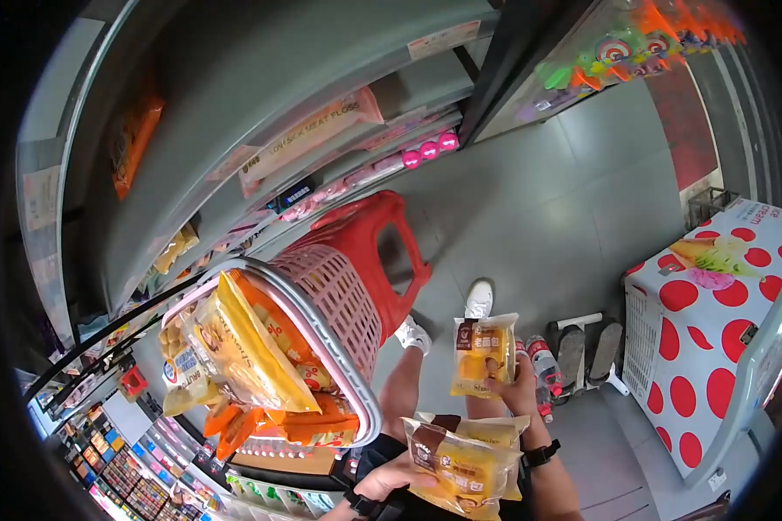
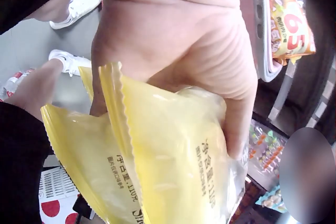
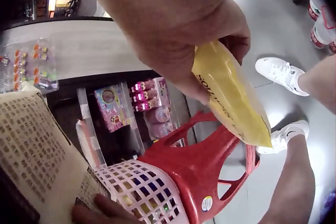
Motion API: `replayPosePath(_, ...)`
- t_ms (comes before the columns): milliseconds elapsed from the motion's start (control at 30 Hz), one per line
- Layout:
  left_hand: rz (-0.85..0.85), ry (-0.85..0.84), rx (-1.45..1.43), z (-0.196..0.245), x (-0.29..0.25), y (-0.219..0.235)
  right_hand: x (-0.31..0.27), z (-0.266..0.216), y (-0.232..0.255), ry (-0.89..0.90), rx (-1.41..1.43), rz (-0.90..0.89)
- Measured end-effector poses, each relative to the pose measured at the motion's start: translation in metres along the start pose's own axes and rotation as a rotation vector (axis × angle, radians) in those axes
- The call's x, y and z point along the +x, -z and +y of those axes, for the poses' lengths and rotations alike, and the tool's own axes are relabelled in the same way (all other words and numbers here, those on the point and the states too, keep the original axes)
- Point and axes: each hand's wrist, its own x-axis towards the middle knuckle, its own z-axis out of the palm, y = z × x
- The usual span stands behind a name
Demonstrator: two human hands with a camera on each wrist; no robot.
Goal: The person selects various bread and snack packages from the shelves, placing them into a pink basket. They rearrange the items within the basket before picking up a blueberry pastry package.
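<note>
My left hand (image 1: 395, 476) grips two yellow bread packets side by side, the front one (image 1: 465, 473) overlapping the rear one (image 1: 506, 429). In the left wrist view that hand (image 2: 178, 40) has its thumb and fingers around the packets (image 2: 168, 145), some fingertips hidden. A single packet (image 1: 484, 352) with a brown label is pinched in my right hand (image 1: 520, 391), above the floor. The right wrist view shows this hand (image 3: 178, 29) on the end of the yellow packet (image 3: 231, 98). To the left, a pink basket (image 1: 330, 282) holds several snack bags (image 1: 243, 347).
A red frame (image 1: 391, 252) adjoins the basket. Shelves (image 1: 321, 61) with goods line the left. On the right stand a red-dotted ice cream freezer (image 1: 712, 330) and bottles (image 1: 543, 369) on the floor. My white shoes (image 1: 480, 300) are on grey tiles.
</note>
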Motion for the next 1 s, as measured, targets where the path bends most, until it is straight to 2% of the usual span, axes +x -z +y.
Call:
replayPosePath(67, 0.007, -0.01, -0.003, 0.0, 0.0, -0.002, 0.0, -0.005, 0.001, 0.018, -0.057, 0.009)
replayPosePath(133, -0.004, -0.022, -0.014, -0.003, -0.001, 0.001, 0.002, -0.035, -0.001, 0.035, -0.085, 0.023)
replayPosePath(233, -0.027, -0.031, -0.033, -0.002, -0.001, 0.0, 0.002, -0.089, 0.003, 0.178, -0.349, 0.052)
replayPosePath(333, -0.054, -0.032, -0.023, -0.003, -0.003, 0.004, 0.012, -0.13, 0.007, 0.397, -0.533, 0.087)
replayPosePath(467, -0.07, -0.055, -0.009, -0.017, -0.002, 0.018, 0.015, -0.193, 0.013, 0.414, -0.304, 0.034)
replayPosePath(533, -0.038, -0.033, -0.018, -0.019, -0.004, 0.017, 0.016, -0.214, 0.013, 0.432, -0.182, 0.014)
replayPosePath(600, -0.035, -0.03, -0.028, -0.02, -0.003, 0.017, 0.013, -0.225, 0.013, 0.481, -0.177, 0.019)
replayPosePath(767, -0.083, -0.04, -0.063, -0.012, -0.002, 0.006, 0.012, -0.224, -0.003, 0.439, -0.029, -0.018)
replayPosePath(833, -0.103, -0.067, -0.039, -0.014, 0.001, 0.008, 0.015, -0.209, -0.007, 0.396, -0.095, 0.009)
replayPosePath(900, -0.082, -0.08, -0.054, -0.016, 0.0, 0.008, 0.023, -0.179, -0.013, 0.38, -0.186, 0.027)
replayPosePath(1000, -0.031, -0.071, -0.077, -0.021, -0.001, 0.016, 0.028, -0.118, -0.015, 0.259, -0.416, 0.054)
